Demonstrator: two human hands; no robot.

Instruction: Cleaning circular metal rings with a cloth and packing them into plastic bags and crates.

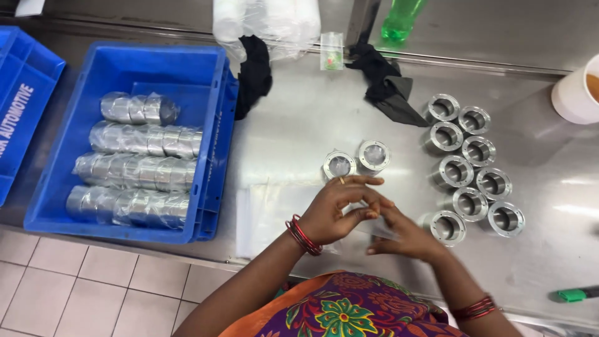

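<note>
A factory packing station for machined parts.
A brushed stainless-steel bench [299, 118] carries rows of bare, shiny flanged metal bushings [474, 168], and a blue plastic crate [215, 100] beside them holds rolls of the same metal parts wrapped in clear film [140, 168]. Black cloths [387, 87] lie at the bench's back edge, and pale floor tiles [68, 281] show below.

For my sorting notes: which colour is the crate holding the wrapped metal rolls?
Blue crate, seen in the head view.

Steel bench [312, 112]: blue crate [206, 75] at left, two wrapped metal rings [357, 160] mid, nine bare rings [474, 168] clustered right, black cloth [390, 87], clear plastic sheet [268, 212], white cup [577, 93].
</note>
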